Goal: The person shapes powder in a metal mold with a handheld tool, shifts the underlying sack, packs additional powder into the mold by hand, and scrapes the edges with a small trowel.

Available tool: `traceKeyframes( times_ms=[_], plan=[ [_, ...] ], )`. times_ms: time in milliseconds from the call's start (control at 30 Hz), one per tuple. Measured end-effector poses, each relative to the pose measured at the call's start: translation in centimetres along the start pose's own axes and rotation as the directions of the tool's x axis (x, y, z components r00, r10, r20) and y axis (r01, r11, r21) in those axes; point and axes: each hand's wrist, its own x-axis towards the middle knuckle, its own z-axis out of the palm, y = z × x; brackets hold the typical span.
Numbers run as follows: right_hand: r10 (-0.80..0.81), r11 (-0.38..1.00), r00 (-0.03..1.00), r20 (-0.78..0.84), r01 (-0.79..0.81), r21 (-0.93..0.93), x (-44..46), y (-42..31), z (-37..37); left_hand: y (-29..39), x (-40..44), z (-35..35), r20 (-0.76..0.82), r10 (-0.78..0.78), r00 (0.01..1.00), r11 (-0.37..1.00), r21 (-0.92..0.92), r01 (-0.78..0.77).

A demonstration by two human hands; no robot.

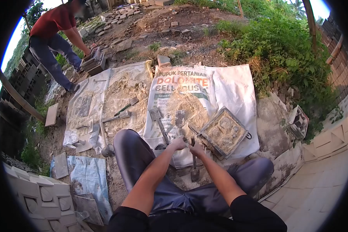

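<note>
My left hand (177,143) is closed just in front of my lap, at the lower end of a flat-bladed trowel (179,118) whose blade lies against the pale powder. My right hand (197,149) is wrapped round the handle of a small hand trowel (195,174), its dark blade pointing down toward me. Right of my hands, a square mould frame (223,132) full of tan powder sits tilted on a white sack (236,91). Left of my left hand lies a long-handled tool (159,124) with a flat head. A loose powder heap (189,104) covers the sack's middle.
Further left, a brush (126,106), a hammer-like tool (118,118) and a mallet (107,150) lie about another powder-covered sheet (85,87). A co-worker (54,34) bends over a mould box (93,62). Carved pale blocks (46,193) flank me; plants (278,54) grow at right.
</note>
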Motion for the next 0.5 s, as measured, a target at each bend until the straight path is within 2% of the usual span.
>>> traceKeyframes(
  times_ms=[100,167,200,233,267,300,367,400,467,500],
  plan=[
    [-0.086,0.992,0.996,0.025,0.088,-0.090,-0.6,0.1,1.1,-0.1,-0.3,0.3,0.030,0.001,1.000,0.999,-0.035,0.000],
    [-0.141,0.988,0.989,0.037,0.143,-0.066,2.9,4.8,3.2,-1.1,0.1,1.2,-0.032,0.071,0.997,0.997,-0.003,-0.071],
    [-0.232,0.972,0.950,0.207,0.232,0.026,5.2,7.4,4.2,-1.0,-0.2,1.0,-0.030,0.071,0.997,0.997,-0.004,-0.072],
    [-0.325,0.946,0.874,0.361,0.298,0.130,3.5,5.2,3.5,-0.9,-0.6,0.8,0.025,0.073,0.997,0.994,0.074,-0.074],
    [-0.195,0.947,0.915,0.354,0.083,0.309,0.7,4.0,1.9,-0.8,-1.1,0.6,0.082,0.071,0.994,0.985,0.149,-0.082],
    [-0.190,0.949,0.917,0.351,0.080,0.306,-1.0,2.2,0.9,-0.4,-1.5,0.1,0.086,0.075,0.993,0.985,0.146,-0.087],
    [0.066,0.984,0.960,0.273,-0.109,0.143,-2.8,0.7,-0.1,0.0,-2.2,-0.6,0.155,0.060,0.986,0.947,0.302,-0.106],
    [0.072,0.983,0.961,0.266,-0.114,0.144,-2.8,1.0,-0.1,-0.1,-2.5,-0.6,0.181,0.056,0.982,0.928,0.352,-0.118],
    [0.104,0.976,0.987,0.125,-0.125,0.179,-2.4,1.5,-0.2,-0.4,-2.9,-0.7,0.091,0.010,0.996,0.948,0.315,-0.038],
    [0.108,0.969,0.993,0.053,-0.117,0.216,-3.4,0.2,-0.6,0.0,-3.4,-1.0,0.095,0.014,0.995,0.949,0.313,-0.044]
  ],
)
